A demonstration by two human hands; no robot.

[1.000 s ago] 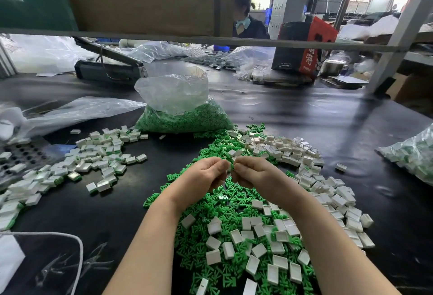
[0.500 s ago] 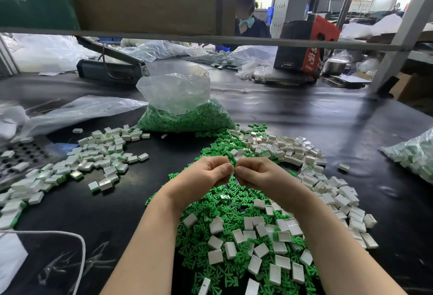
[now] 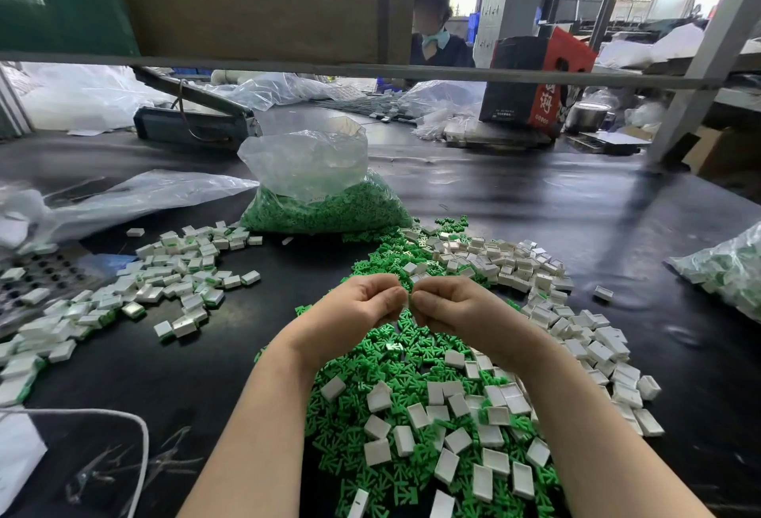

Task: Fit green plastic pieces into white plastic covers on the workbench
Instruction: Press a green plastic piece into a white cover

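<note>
Left hand (image 3: 362, 305): bare — no glove, no ring on the parts that show
Right hand (image 3: 457, 307): bare, likewise
Forearms: both uncovered up to the lower frame edge — no sleeve, watch or band visible

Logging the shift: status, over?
Left hand and right hand pinching one small part together, mostly hidden. Loose green plastic pieces and white plastic covers heaped below. Nothing obstructing.
</note>
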